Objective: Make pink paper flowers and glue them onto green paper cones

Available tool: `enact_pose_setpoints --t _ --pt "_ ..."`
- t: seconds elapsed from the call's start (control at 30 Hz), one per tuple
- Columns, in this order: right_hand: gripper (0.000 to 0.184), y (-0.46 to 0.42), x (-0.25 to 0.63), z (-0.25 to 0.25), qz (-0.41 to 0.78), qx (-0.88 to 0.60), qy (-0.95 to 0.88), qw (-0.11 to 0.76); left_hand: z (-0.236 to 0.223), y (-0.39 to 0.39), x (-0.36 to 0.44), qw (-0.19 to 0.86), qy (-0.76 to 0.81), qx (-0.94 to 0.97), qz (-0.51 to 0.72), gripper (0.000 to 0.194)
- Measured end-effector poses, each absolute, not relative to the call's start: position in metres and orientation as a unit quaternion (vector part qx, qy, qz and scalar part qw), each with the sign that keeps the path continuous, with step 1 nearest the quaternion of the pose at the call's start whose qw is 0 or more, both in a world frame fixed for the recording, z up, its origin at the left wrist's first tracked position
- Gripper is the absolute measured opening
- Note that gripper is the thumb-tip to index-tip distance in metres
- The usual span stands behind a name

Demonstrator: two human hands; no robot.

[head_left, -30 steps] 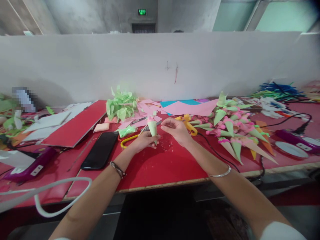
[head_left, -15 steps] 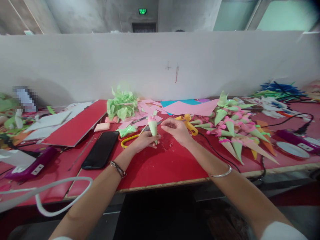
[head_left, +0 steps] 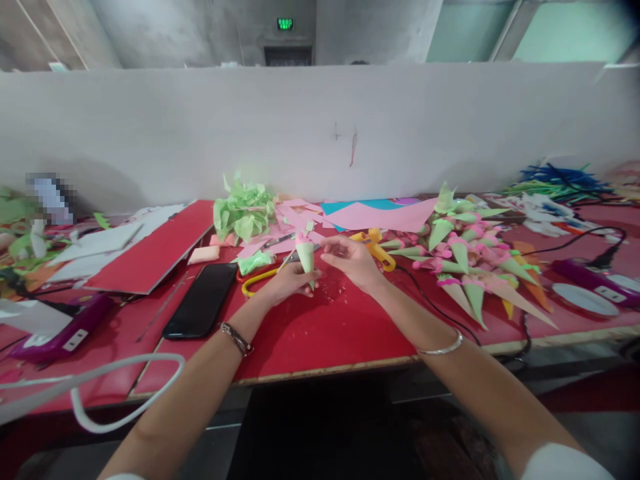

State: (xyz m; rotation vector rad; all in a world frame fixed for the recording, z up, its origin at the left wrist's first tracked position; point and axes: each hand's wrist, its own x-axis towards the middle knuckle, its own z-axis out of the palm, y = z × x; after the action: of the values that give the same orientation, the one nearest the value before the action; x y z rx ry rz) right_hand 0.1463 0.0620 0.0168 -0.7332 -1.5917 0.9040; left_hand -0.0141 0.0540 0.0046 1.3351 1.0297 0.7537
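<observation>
Soft diffuse light, slight haze, dark top-right corner

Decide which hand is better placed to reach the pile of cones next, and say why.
Probably the right hand: it is nearer the pile of cones, while the left hand holds a cone.

Left forearm (head_left: 193, 390): entering between seven and eight o'clock, slanting towards one-thirty. Left hand (head_left: 293, 280): fingers curled in a closed grip, near the clock's centre. Right forearm (head_left: 425, 331): entering between four and five o'clock, slanting towards ten. Right hand (head_left: 353, 261): fingers bent, tips towards nine o'clock, thumb close to forefinger; apart from left hand.
</observation>
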Motion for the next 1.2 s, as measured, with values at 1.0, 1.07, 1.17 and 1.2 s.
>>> enact_pose_setpoints --t 1.0,1.07,1.17,1.2 --pt "0.024 0.0582 0.1469 0.0201 0.408 -0.326 -0.647 0.555 0.0043 0.0541 -0.0148 0.597 0.429 0.597 0.322 0.017" --pt "0.027 0.059 0.147 0.0195 0.406 -0.32 -0.65 0.557 0.0041 0.0539 -0.0147 0.591 0.43 0.603 0.319 0.016" --pt "0.022 0.0605 0.1468 0.0177 0.381 -0.329 -0.667 0.549 0.0037 0.0536 -0.0146 0.588 0.429 0.608 0.317 0.014" --pt "0.017 0.0608 0.1468 0.0171 0.363 -0.332 -0.676 0.549 0.0036 0.0534 -0.0145 0.587 0.428 0.61 0.317 0.015"
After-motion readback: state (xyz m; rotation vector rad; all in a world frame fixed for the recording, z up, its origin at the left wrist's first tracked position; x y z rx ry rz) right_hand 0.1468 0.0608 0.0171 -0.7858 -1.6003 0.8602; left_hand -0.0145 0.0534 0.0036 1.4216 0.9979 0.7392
